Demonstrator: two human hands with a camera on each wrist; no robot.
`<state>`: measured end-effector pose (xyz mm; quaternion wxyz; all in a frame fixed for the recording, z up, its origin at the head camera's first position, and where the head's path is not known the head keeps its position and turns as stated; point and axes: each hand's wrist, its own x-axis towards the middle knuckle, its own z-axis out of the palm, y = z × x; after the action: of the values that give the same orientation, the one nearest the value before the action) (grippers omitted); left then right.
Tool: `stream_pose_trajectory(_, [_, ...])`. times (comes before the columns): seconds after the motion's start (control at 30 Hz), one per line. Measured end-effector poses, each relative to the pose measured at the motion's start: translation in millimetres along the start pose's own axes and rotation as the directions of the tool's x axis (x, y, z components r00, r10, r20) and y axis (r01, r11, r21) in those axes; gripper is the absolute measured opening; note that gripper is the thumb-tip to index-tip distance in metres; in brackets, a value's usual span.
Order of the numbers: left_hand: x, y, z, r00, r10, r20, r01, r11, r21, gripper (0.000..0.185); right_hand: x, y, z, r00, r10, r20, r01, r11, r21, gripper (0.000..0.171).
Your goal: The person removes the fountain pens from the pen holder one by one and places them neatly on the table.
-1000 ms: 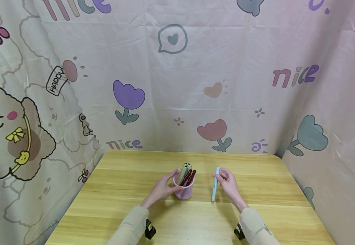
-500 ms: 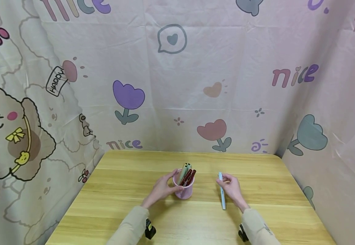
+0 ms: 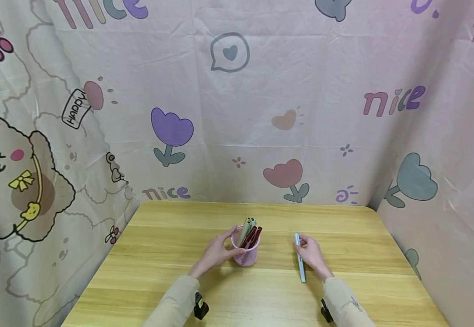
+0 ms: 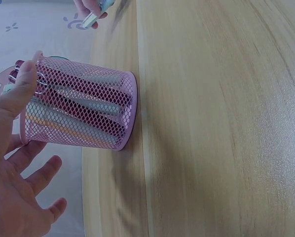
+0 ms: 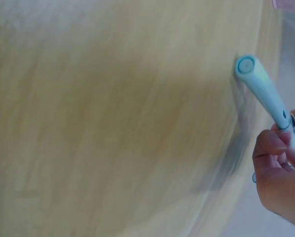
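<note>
- Gripping the pink mesh cup (image 3: 246, 260) near its rim with the fingers of the left hand (image 3: 215, 252): thumb across one side, at least one finger opposite, the outer two spread loosely off the mesh.
- Pinching the light-blue pen (image 3: 301, 265) close to one end with the fingers of the right hand (image 3: 311, 252), drawn together at the tips; longer part of the barrel sticking out from the fingertips, back toward the wearer.
- Standing upright on the counter (image 3: 261, 295), just inside the left fingers' grip: the cup, with pale green pens (image 3: 245, 229) and dark red pens (image 3: 256, 234) leaning inside.
- Well apart from the right fingers, off to their left: the same cup. Held outside it: the light-blue pen.
- Impossible to tell whether touching the counter with the pen's free end or holding it just above.
- Step in hand, as a judgement: steadying the cup on one side while handling a single pen on the other.
- For any next move toward the cup, likely calling for a raised, more upright pen, a path leftward from the right fingers, a gap beside the standing pens, and a firm left grip against tipping.
</note>
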<state>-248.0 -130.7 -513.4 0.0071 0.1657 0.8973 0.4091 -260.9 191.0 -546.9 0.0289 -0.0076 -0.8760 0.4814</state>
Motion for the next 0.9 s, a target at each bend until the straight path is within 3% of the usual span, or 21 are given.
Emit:
stream_pose_trajectory(0.27, [-0.1, 0.7, -0.4, 1.0, -0.003, 0.003, 0.003, 1.0, -0.009, 0.089, 2.8, 5.6, 0.5, 1.0, -0.007, 0.016, 0.009, 0.996, -0.092, 0.046])
stream_pose_trajectory(0.9, [-0.8, 0.4, 0.7, 0.999, -0.035, -0.002, 0.035, 0.999, -0.011, 0.089, 1.1, 10.1, 2.1, 0.996, 0.027, 0.082, -0.018, 0.994, -0.111, 0.048])
